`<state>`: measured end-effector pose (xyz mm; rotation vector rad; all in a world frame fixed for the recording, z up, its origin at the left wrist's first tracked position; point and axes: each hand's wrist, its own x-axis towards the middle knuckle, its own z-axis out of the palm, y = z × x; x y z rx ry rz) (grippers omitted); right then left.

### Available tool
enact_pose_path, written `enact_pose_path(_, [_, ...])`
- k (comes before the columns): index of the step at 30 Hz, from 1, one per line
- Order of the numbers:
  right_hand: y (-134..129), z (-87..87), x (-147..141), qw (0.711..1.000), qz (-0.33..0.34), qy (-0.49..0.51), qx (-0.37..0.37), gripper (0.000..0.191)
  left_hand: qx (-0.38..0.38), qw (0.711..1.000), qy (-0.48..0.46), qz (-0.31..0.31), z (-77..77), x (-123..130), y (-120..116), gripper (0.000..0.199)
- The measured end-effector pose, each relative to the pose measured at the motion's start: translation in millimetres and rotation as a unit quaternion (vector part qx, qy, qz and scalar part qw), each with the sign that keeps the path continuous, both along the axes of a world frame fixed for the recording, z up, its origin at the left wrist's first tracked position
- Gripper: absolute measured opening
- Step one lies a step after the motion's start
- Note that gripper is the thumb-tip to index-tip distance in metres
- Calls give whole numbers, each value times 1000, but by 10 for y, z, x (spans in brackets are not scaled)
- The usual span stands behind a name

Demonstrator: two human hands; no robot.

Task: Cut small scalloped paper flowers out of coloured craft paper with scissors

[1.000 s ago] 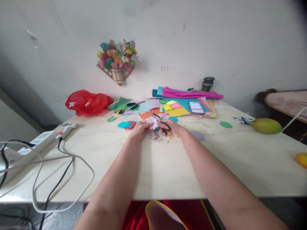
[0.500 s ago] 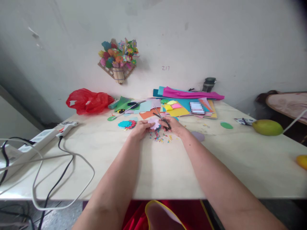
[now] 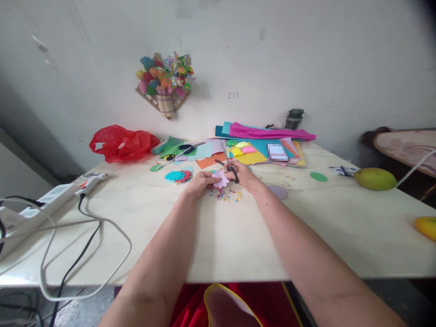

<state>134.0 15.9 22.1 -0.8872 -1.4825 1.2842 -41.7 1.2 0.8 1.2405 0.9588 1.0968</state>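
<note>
Between thumb and fingers, my left hand (image 3: 201, 182) pinches a pale lilac paper flower (image 3: 220, 179) with scalloped edges. My right hand (image 3: 241, 175) is closed on black-handled scissors (image 3: 232, 170), whose blades point up and away from me, beside the flower. Small coloured paper scraps (image 3: 227, 196) lie on the table just below both hands. Left of my left hand is a pile of cut shapes, a blue one (image 3: 175, 176) and a red one (image 3: 185, 175) among them. A lilac paper disc (image 3: 278, 192) lies to the right of my right wrist.
Coloured sheets (image 3: 252, 157) and a second pair of scissors (image 3: 187, 148) lie behind the hands. A red plastic bag (image 3: 124, 144) is at the back left. A power strip (image 3: 51, 198) with cables is at left. A green mango (image 3: 375, 179) and green disc (image 3: 318, 176) are at right.
The scissors have turned more upright, with their blades pointing away. The lilac flower shows more fully between the hands. The whole view has shifted slightly.
</note>
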Motion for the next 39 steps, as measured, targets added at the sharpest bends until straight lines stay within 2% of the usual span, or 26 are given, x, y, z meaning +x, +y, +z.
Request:
enact_pose_path(5, [-9, 13, -13, 1000, -1, 4, -7, 32, -4, 1000, -10, 17, 15, 7, -5, 27])
enact_pose_path(11, [-80, 70, -63, 999, -1, 19, -26, 31, 2, 997, -69, 44, 46, 34, -38, 26])
enact_pose_path(17, [-89, 61, -50, 998, 13, -26, -47, 38, 13, 989, -125, 76, 63, 48, -50, 27])
enact_pose_path(21, [-40, 11, 36, 996, 43, -64, -49, 33, 28, 989, -119, 87, 41, 20, -18, 28])
enact_pose_path(30, [1, 0, 190, 976, 173, -125, -48, 36, 34, 984, -147, 98, 5, -35, 31, 22])
enact_pose_path(39, [34, -24, 194, 972, 184, -140, -35, 32, 28, 980, -162, 110, 15, -26, 28, 22])
